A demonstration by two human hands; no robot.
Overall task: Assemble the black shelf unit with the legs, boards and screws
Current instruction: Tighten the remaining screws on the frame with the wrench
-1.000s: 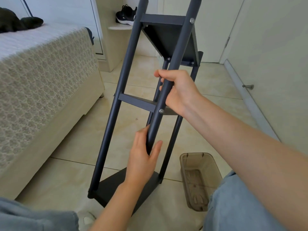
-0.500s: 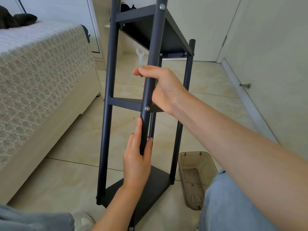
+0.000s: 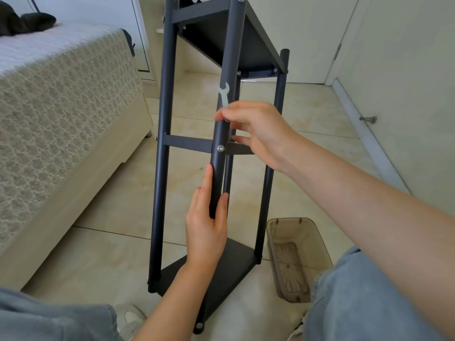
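Note:
The black shelf unit (image 3: 167, 143) stands nearly upright on the tiled floor, with its top board (image 3: 246, 40), middle board (image 3: 187, 143) and bottom board (image 3: 236, 262) joined to the legs. My left hand (image 3: 206, 232) holds the near leg (image 3: 230, 57) below the middle board, between thumb and straight fingers. My right hand (image 3: 261, 134) is just off that leg, above the silver screw (image 3: 220, 148). It pinches a small pale wrench (image 3: 224, 94) that points up. Another screw (image 3: 199, 325) shows at the leg's foot.
A bed with a patterned cover (image 3: 61, 114) fills the left side. A brown translucent plastic bin (image 3: 317, 242) sits on the floor right of the shelf. Behind it a wall with a doorstop (image 3: 368, 119) runs along the right. My knees frame the bottom edge.
The shelf unit has swung from leaning away to nearly upright. My right hand has let go of the near leg and now shows the wrench. My left hand's fingers have straightened.

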